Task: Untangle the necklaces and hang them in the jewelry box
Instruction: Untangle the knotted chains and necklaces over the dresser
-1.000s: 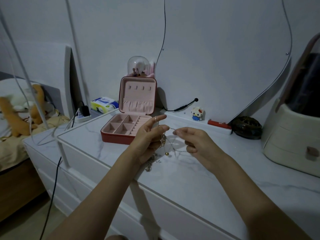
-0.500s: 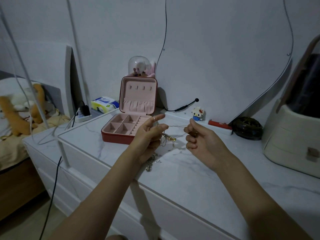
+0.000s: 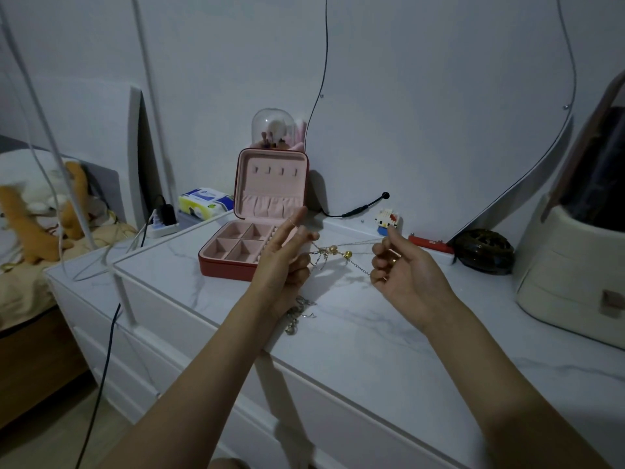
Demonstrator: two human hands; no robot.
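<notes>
Metal necklaces (image 3: pixel 333 253) glint above a glossy marble-look dresser top (image 3: pixel 372 333); jewelry box (image 3: pixel 257 231) lining looks matt.

**Where everything sits on the dresser**

The jewelry box (image 3: pixel 257 245) sits open on the dresser top (image 3: pixel 355 333), toward the back left, lid standing up against the wall. Right behind the lid there's a glass dome (image 3: pixel 272 130). Left of the box, a tissue pack (image 3: pixel 204 203) and a power strip (image 3: pixel 162 225) sit further back. In front of the box, both hands hover over the top: left hand (image 3: pixel 287 262) just right of the tray, right hand (image 3: pixel 402 269) further right, with the tangled necklaces (image 3: pixel 333 255) strung between them and more chain dangling below the left hand. Behind the right hand, a small block figure (image 3: pixel 388 221) stands by the wall. A storage bin (image 3: pixel 575 272) sits at the far right.
</notes>
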